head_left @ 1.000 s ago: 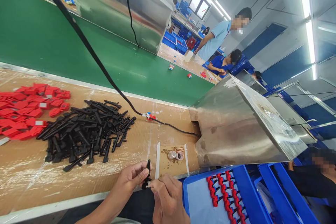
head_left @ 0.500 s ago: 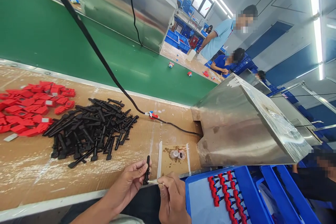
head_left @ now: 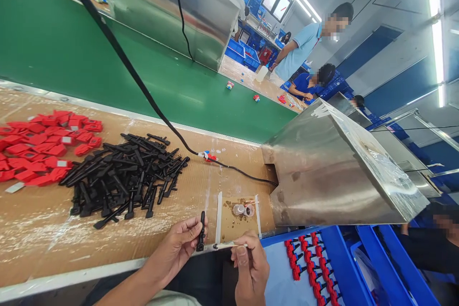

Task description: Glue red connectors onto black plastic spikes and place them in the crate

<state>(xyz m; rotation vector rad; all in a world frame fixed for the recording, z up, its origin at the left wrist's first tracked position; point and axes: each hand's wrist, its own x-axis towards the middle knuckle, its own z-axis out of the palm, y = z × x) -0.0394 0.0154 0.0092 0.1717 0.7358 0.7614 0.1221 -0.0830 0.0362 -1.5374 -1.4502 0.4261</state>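
My left hand point(head_left: 179, 244) pinches a slim black plastic part point(head_left: 201, 231), held upright near the bench's front edge. Just to the right of it, my right hand point(head_left: 249, 263) is closed on a thin pale stick with a dark tip point(head_left: 225, 245). The tip points at the black part, with a small gap between them. Beyond the hands, two small clear cups point(head_left: 238, 210) stand on a stained patch of cardboard between white tape strips. One cup holds dark liquid, and thin sticks lean at it.
A pile of black parts point(head_left: 125, 172) and a heap of red pieces point(head_left: 46, 143) lie on the left. A metal hood point(head_left: 315, 177) stands at right, a black cable point(head_left: 143, 88) running into it. Below is a blue tray point(head_left: 332, 253) with red-and-black assemblies. Several people work beyond.
My right hand has moved right with the stick, whose tip has come away from the black part. My left hand stays almost in place, still holding the part.
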